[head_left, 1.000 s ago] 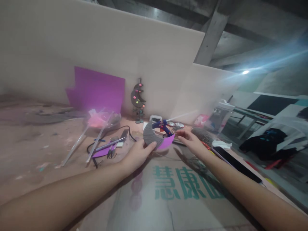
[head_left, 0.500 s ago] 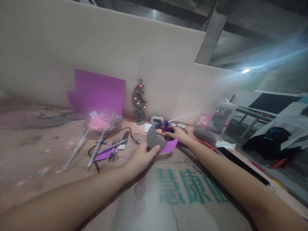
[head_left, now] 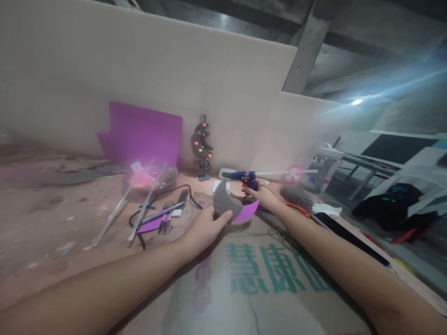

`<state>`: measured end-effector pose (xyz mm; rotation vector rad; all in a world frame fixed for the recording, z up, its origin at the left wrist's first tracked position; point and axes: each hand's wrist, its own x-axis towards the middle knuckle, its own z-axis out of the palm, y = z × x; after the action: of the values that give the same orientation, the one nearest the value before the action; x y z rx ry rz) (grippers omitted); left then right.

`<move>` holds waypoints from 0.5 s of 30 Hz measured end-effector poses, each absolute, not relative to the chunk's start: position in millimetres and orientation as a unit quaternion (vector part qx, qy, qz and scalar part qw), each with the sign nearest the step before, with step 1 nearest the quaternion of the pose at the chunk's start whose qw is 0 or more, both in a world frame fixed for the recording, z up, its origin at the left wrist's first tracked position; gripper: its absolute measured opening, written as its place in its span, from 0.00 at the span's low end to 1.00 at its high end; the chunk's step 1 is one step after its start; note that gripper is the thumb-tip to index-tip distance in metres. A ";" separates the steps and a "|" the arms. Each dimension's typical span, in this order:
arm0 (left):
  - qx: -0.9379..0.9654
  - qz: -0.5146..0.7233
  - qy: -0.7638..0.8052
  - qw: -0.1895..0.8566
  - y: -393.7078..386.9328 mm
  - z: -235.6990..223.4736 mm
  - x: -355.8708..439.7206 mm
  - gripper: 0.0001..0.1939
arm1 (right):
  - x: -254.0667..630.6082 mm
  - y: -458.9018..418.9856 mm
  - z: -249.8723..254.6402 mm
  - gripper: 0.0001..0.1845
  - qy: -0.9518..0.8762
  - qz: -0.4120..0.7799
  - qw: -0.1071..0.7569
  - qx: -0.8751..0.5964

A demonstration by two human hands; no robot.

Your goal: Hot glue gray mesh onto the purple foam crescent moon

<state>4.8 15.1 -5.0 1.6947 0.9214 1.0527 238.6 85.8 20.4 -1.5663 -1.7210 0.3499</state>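
Observation:
Between the thumb and fingers of my left hand (head_left: 206, 228) is a purple crescent moon cutout (head_left: 247, 211), wrapped over most of its length in grey yarn (head_left: 225, 200); one purple tip stays bare. My right hand (head_left: 263, 194) grips the handle of a blue hot glue gun (head_left: 249, 180) with a small red light on it. A long clear glue stick (head_left: 289, 172) juts from its rear toward the right, and its nozzle points left, just above the crescent. Against the wall stands a dark crescent ornament (head_left: 201, 142) dotted with coloured balls.
Purple sheets (head_left: 145, 135) lean on the wall. On the left lie a bowl with pink material (head_left: 143, 177), clear glue sticks (head_left: 111, 219), pens and scissors. A grey yarn ball (head_left: 296, 197), a phone (head_left: 349, 237) and a plastic container (head_left: 323, 170) are on the right.
My right hand has lifted the glue gun and turned it level, its glue stick now reaching further right. The left hand and the crescent have hardly moved.

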 end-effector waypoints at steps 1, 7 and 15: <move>0.684 0.430 0.372 0.457 15.2 -5.2 4.8 0.16 | 239.6 85.6 20.8 0.17 -0.673 0.152 0.389 -0.610; 0.658 0.440 0.367 0.488 19.3 -10.4 4.9 0.17 | 244.1 56.6 37.7 0.16 -0.666 0.216 0.413 -0.582; 0.609 0.448 0.382 0.531 22.0 -11.6 5.4 0.20 | 250.2 -16.7 28.3 0.14 -0.642 0.194 0.474 -0.571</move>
<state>5.4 22.0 -11.6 1.4534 0.9117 1.0693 250.2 -16.7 28.3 -1.3971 -1.5702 0.4755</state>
